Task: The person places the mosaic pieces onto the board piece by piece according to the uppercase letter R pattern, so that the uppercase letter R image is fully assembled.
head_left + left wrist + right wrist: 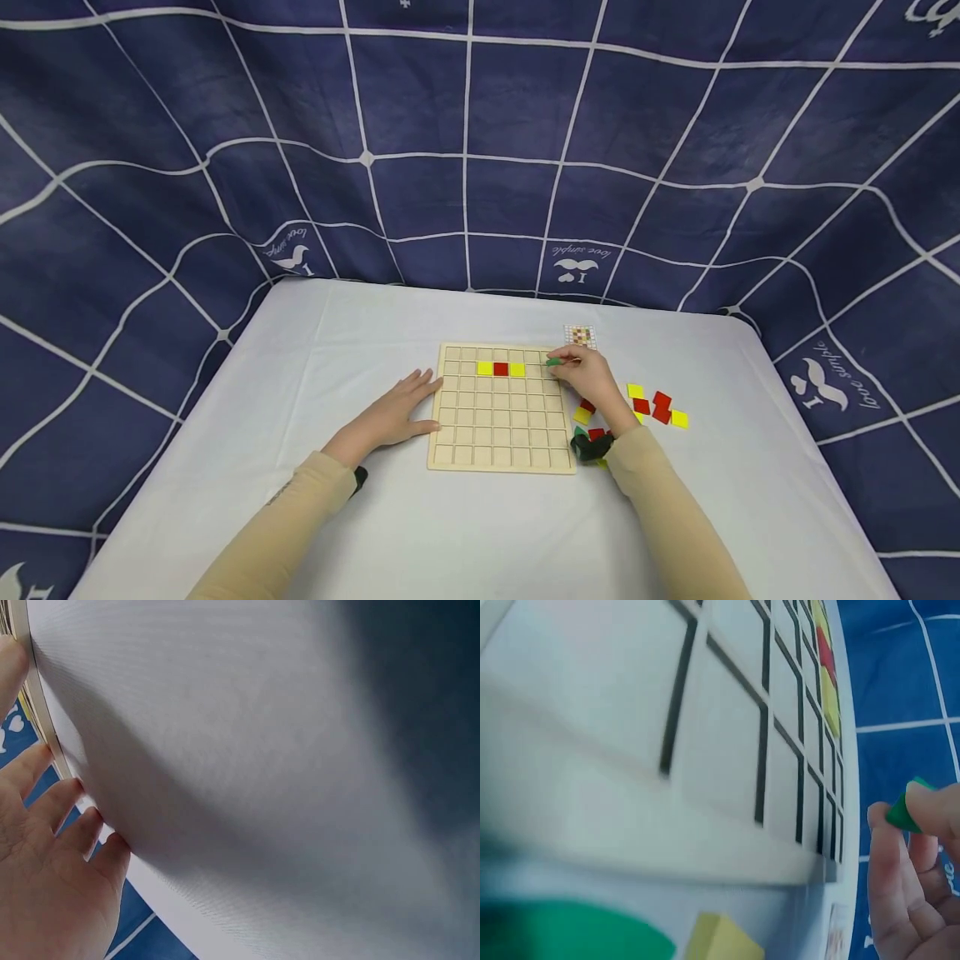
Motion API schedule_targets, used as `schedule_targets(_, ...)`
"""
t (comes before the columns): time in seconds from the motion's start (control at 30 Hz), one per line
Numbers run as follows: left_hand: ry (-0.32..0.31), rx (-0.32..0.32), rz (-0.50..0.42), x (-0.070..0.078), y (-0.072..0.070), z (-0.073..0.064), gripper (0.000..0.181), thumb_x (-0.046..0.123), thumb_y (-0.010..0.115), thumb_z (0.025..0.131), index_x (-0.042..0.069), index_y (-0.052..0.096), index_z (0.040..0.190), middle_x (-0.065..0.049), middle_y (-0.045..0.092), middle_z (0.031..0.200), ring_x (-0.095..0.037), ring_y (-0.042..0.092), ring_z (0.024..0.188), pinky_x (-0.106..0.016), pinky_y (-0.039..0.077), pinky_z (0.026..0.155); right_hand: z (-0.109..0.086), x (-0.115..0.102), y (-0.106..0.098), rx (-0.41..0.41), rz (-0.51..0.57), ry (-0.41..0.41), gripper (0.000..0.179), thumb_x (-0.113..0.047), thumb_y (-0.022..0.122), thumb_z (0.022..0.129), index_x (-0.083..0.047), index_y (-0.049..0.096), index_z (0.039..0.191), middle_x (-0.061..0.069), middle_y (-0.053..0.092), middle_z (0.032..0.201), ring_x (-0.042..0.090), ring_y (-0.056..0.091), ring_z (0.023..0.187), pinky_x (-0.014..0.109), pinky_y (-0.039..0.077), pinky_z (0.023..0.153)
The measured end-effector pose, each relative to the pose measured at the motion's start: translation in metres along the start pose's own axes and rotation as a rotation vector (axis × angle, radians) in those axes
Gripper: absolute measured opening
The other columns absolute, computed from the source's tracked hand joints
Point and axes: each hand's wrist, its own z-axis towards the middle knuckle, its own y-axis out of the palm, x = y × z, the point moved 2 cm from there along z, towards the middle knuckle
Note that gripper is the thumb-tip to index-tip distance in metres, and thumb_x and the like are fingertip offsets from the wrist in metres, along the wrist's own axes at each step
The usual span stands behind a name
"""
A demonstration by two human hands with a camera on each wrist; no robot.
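Observation:
A pale wooden grid board lies on the white table between the hands. In its second row from the far side sit a yellow tile, a red tile and another yellow tile, side by side. My right hand pinches a small green tile between thumb and fingertips, over the board's far right corner area. Along the board's left edge, my left hand rests with fingers spread. The left wrist view shows those fingertips right at the board's side.
Loose red tiles and yellow tiles lie scattered right of the board, several partly hidden under the right wrist. A small printed card with a coloured grid pattern lies beyond the board's far right corner. Dark blue cloth hangs behind the table.

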Motion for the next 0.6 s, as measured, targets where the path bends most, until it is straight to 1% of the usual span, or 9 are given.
schedule_targets(0.1, 0.001, -0.001, -0.003, 0.001, 0.000, 0.000, 0.082, 0.047, 0.068, 0.090, 0.017, 0.030, 0.156, -0.011, 0.018, 0.165, -0.033, 0.010, 0.154, -0.054, 0.018, 0.123, 0.002, -0.001, 0.006, 0.001, 0.019, 0.005, 0.024, -0.010, 0.074, 0.087, -0.004, 0.069, 0.109, 0.010, 0.067, 0.098, 0.015, 0.062, 0.080, 0.022, 0.053, 0.071)
schedule_targets(0.17, 0.001, 0.001, 0.001, 0.001, 0.000, 0.000, 0.082, 0.047, 0.068, 0.089, 0.017, 0.030, 0.156, -0.011, 0.019, 0.165, -0.033, 0.010, 0.154, -0.053, 0.018, 0.124, 0.004, -0.002, 0.010, 0.004, 0.021, 0.001, 0.021, -0.010, 0.074, 0.087, -0.005, 0.069, 0.106, 0.009, 0.066, 0.095, 0.015, 0.064, 0.080, 0.022, 0.054, 0.072)
schedule_targets(0.27, 0.000, 0.004, 0.005, 0.001, 0.001, 0.001, 0.083, 0.047, 0.068, 0.089, 0.017, 0.030, 0.156, -0.011, 0.019, 0.165, -0.033, 0.011, 0.154, -0.052, 0.018, 0.124, 0.005, -0.003, 0.015, -0.010, -0.004, -0.020, 0.014, -0.009, 0.073, 0.087, -0.006, 0.069, 0.100, 0.008, 0.069, 0.092, 0.015, 0.067, 0.080, 0.024, 0.056, 0.071)
schedule_targets(0.4, 0.002, 0.008, 0.005, 0.000, 0.001, 0.001, 0.083, 0.047, 0.068, 0.089, 0.017, 0.030, 0.156, -0.011, 0.019, 0.165, -0.033, 0.011, 0.154, -0.052, 0.018, 0.124, 0.008, -0.006, 0.021, -0.031, -0.066, -0.050, 0.011, -0.010, 0.073, 0.088, -0.008, 0.073, 0.098, 0.009, 0.073, 0.094, 0.017, 0.067, 0.082, 0.030, 0.057, 0.075)
schedule_targets(0.6, -0.001, 0.002, -0.002, 0.001, 0.000, 0.001, 0.082, 0.046, 0.068, 0.090, 0.016, 0.030, 0.156, -0.011, 0.018, 0.165, -0.033, 0.010, 0.154, -0.053, 0.018, 0.124, 0.010, -0.012, 0.027, -0.042, -0.175, -0.090, 0.012, -0.011, 0.072, 0.089, -0.008, 0.077, 0.100, 0.010, 0.075, 0.100, 0.019, 0.067, 0.086, 0.035, 0.057, 0.080)
